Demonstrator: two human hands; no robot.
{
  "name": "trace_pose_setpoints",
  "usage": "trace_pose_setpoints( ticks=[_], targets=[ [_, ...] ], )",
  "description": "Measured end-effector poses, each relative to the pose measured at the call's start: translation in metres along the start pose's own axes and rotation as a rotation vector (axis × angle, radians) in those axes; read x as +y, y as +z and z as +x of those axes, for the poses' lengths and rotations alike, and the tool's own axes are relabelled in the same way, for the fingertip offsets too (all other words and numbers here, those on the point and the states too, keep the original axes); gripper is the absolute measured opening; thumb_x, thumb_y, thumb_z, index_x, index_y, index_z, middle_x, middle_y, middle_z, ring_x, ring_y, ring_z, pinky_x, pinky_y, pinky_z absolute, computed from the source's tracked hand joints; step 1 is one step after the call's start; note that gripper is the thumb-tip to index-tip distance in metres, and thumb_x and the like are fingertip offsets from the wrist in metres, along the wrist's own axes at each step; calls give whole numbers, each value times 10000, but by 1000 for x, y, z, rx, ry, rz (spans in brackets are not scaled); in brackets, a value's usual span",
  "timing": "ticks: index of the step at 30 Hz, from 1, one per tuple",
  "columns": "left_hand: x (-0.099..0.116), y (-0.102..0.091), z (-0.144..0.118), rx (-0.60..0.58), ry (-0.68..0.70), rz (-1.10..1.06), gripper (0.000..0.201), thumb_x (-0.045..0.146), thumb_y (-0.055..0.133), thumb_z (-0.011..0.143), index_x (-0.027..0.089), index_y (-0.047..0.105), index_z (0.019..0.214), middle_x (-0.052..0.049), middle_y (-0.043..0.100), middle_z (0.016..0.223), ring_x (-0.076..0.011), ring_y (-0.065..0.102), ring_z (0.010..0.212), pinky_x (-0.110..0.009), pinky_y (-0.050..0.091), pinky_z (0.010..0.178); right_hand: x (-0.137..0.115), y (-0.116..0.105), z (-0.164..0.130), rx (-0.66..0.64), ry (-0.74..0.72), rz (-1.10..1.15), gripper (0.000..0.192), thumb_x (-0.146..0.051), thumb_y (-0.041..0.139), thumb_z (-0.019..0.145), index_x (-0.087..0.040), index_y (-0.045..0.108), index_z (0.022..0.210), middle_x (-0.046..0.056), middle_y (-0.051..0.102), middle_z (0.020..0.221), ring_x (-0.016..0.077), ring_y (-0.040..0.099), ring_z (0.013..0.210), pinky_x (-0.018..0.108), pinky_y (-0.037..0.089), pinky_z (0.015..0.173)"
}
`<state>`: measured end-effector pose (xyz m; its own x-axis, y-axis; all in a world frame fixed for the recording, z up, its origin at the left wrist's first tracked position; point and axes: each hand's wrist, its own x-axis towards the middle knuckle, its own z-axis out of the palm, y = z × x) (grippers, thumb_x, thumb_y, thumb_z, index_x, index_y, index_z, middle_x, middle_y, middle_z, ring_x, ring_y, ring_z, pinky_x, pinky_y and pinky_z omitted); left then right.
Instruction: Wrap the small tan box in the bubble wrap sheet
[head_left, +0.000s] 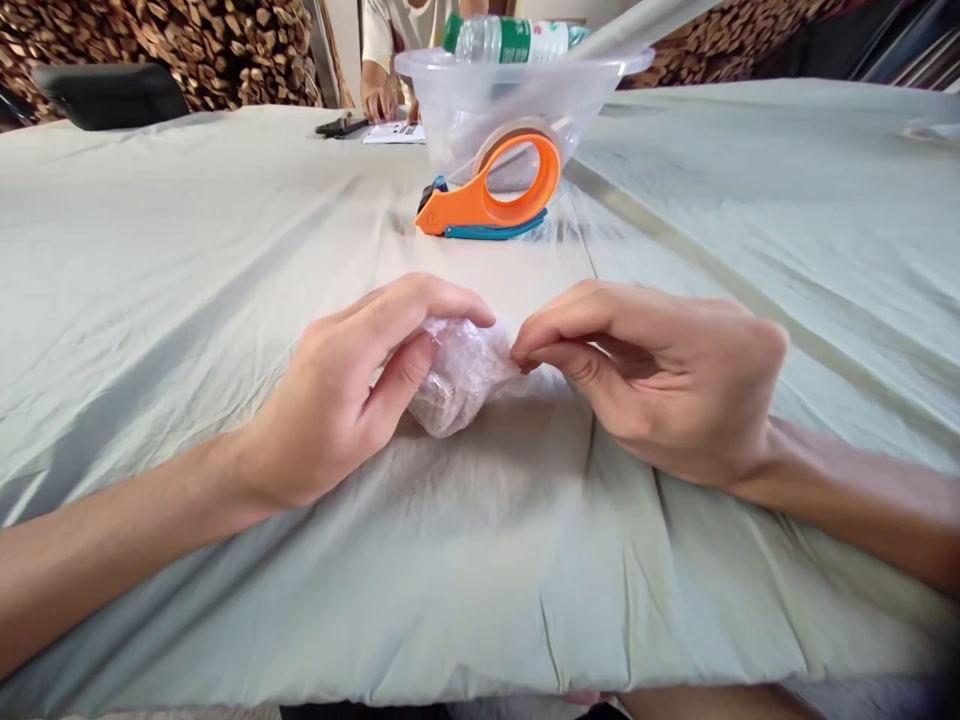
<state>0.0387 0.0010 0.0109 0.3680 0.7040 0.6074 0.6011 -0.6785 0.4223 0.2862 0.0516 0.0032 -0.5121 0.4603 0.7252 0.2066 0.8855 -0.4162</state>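
Observation:
A small bundle wrapped in clear bubble wrap rests on the cloth-covered table in front of me. What lies inside the wrap cannot be made out. My left hand curls around the bundle's left side, thumb against it and fingers over its top. On the other side, my right hand pinches the loose edge of the wrap between thumb and fingertips. Just beyond the hands stands an orange tape dispenser with a blue lower part and a roll of tape on it.
Behind the dispenser is a clear plastic basin with a green-labelled bottle at its top. Another person's hand is by a printed sheet and a dark object. A black chair back stands at the far left.

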Motion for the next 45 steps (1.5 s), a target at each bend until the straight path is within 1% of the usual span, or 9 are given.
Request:
trace_pose_setpoints(
  ticks=[5, 7, 16, 20, 24, 28, 33, 39, 45],
  targets=[
    [-2, -1, 1, 20, 28, -12, 325, 97, 456, 1132, 266, 684, 1290, 46, 824, 1274, -123, 785, 1197, -249, 632, 1010, 9, -5, 0, -137, -97, 57, 77, -227, 753, 1091, -248, 685, 1119, 22, 750, 1060, 175, 733, 960, 334, 631, 912],
    [-3, -1, 1, 31, 39, -19, 330, 93, 451, 1134, 255, 689, 1295, 48, 826, 1253, -122, 792, 1114, -244, 632, 952, 13, -5, -2, -179, -151, 33, 236, -267, 840, 1033, -262, 662, 1188, 44, 732, 1140, 214, 721, 1039, 373, 635, 959],
    [-2, -1, -4, -65, -82, -157, 362, 524, 684, 1078, 258, 659, 1322, -39, 742, 1461, -248, 745, 1313, -315, 645, 934, 10, -2, -1, -52, -224, -53, 177, -93, 683, 1091, -264, 700, 1052, -18, 764, 981, 140, 746, 876, 305, 649, 804],
    [1, 2, -2, -38, -53, -22, 273, 311, 687, 1065, 242, 619, 1320, 8, 745, 1380, -160, 745, 1225, -242, 613, 977, 10, -4, 1, -18, -187, 13, 209, -68, 723, 1058, -276, 704, 1068, -10, 774, 1001, 155, 756, 905, 331, 665, 837],
    [0, 4, -1, -91, 74, -20, 376, 132, 678, 997, 221, 610, 1356, -66, 735, 1396, -197, 721, 1333, -264, 645, 1015, 4, -5, 1, -3, -91, 74, 269, -27, 733, 1022, -295, 722, 1042, -6, 788, 1009, 159, 765, 913, 335, 674, 852],
    [-1, 5, -3, -116, 45, 3, 475, 106, 641, 971, 256, 590, 1419, -61, 716, 1418, -194, 771, 1192, -251, 655, 833, -1, -4, -1, 14, -45, 108, 270, -47, 727, 1016, -317, 726, 1030, 1, 782, 1000, 183, 767, 872, 360, 682, 759],
    [0, 5, -4, -135, 6, 32, 494, 76, 547, 987, 244, 573, 1451, -34, 681, 1439, -149, 749, 1132, -222, 608, 849, -1, -4, -2, 8, 31, 172, 251, -61, 682, 1032, -304, 744, 1031, 11, 776, 988, 175, 774, 856, 332, 659, 660],
    [-1, 3, -4, -136, 15, 38, 554, 74, 629, 938, 255, 562, 1458, -32, 708, 1426, -122, 760, 936, -226, 635, 777, 2, -1, -1, 123, 5, 156, 171, -135, 766, 968, -305, 790, 965, 17, 784, 892, 205, 751, 831, 399, 664, 791],
    [-8, 3, -7, -93, 92, 33, 538, 95, 683, 964, 261, 546, 1457, -88, 688, 1493, -240, 754, 1278, -316, 695, 942, 10, -4, -1, 223, -35, 98, 101, -193, 782, 942, -281, 797, 987, 53, 823, 997, 231, 772, 868, 434, 635, 863]
  ],
)
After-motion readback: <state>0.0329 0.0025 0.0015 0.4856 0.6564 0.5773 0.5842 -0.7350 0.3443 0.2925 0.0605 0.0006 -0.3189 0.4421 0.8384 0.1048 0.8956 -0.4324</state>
